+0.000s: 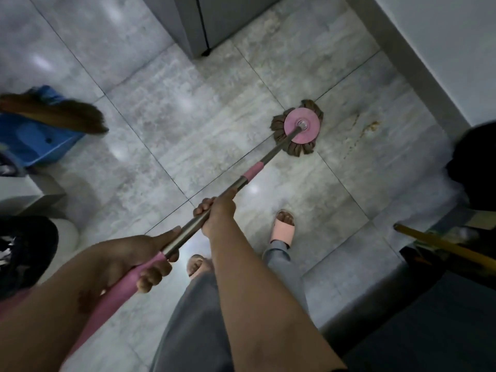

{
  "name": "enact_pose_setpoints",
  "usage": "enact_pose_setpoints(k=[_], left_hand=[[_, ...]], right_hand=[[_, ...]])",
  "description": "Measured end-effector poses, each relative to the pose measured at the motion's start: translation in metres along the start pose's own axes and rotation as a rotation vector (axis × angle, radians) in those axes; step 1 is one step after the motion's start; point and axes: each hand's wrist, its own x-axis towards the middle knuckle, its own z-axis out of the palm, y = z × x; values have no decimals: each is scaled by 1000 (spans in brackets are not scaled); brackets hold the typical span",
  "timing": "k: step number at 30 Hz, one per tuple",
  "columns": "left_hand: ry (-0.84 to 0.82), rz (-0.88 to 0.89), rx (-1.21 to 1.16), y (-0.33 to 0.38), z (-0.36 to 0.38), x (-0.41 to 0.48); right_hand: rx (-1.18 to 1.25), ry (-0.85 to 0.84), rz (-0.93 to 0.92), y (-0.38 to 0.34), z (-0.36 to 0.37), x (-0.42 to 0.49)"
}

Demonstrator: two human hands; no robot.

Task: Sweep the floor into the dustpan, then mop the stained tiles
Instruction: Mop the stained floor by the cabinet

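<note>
With both hands, left hand (139,253) and right hand (217,213), clamped on the mop (298,127), sweeping looks finished, while the brown stains (371,127) just beside its head await mopping.

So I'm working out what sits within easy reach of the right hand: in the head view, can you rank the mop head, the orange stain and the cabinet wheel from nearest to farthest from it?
From the right hand, gripping the metal shaft:
1. Mop head, up the handle, ahead and to the right.
2. Orange stain, beyond the mop head, nearer the right wall.
3. Cabinet wheel, at the top, straight ahead.
</note>
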Motion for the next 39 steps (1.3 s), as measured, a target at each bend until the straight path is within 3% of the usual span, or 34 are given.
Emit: enact_pose_setpoints(k=[11,17,26,33,39], left_hand=[[-153,125,-66,225,219,71],[-201,82,-60,267,266,84],[-130,61,-42,182,218,65],[-29,46,23,29,137,38],[30,-78,36,-97,54,0]], right_hand=[[-165,101,-167,-307,-76,16],[-177,140,-137,-370,-100,16],[-150,138,-120,-266,-101,1],[-120,88,-98,-85,-107,-14],[-81,33,-17,74,-99,-38]])
